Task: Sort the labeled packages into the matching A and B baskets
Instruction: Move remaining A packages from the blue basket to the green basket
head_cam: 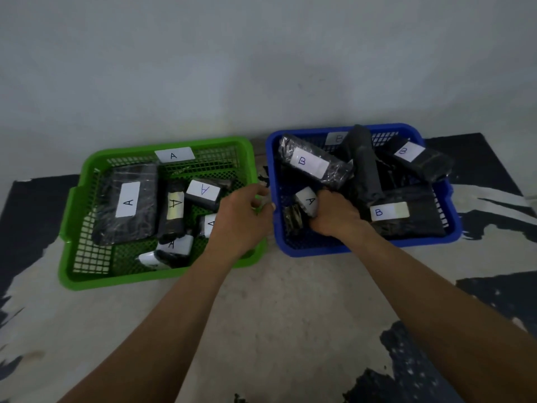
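A green basket (72,274) tagged A on its far wall sits on the left and holds several black wrapped packages with white A labels. A blue basket (453,228) tagged B sits on the right and holds black packages labeled B. Inside the blue basket's left part lies a small black package labeled A (305,203); my right hand (334,213) grips it from the right. My left hand (244,216) hovers over the green basket's right rim, fingers loosely curled, holding nothing.
Both baskets stand on a floor mat with a dark and pale pattern (279,315), close to a pale wall (261,68). A narrow gap separates the two baskets.
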